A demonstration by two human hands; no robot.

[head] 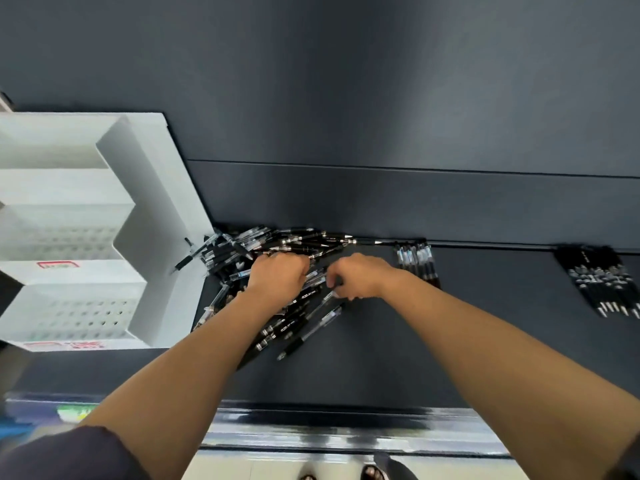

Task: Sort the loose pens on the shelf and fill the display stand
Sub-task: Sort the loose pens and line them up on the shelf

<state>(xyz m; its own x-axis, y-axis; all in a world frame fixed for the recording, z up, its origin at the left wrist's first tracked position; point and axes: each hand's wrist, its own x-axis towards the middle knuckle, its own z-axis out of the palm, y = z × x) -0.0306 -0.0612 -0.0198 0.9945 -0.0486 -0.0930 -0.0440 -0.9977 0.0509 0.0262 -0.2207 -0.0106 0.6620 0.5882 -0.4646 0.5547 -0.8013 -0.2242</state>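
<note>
While both bare forearms reached across the dark shelf (415, 341), the two hands met over the pile of loose pens (294, 241), which lay heaped against the far edge of the shelf and spilled nearward in a fan. The left hand (277, 276) sat knuckles-up on the middle of the pile with its fingers curled under and down among the pens; whether it actually had hold of any could not be told, since the fingertips were hidden. Just to its right, the right hand (360, 277) had its fingers bent in and pinched the end of a clear pen (317, 280) that lay between the two hands. To the left of the pile stood the white display stand (152, 202), its stepped tiers showing rows of holes, with one black pen (188, 256) leaning against its side wall. Right of the hands a short row of pens (415, 261) lay side by side, and well apart at the far right lay a larger black bundle (602, 282).
</note>
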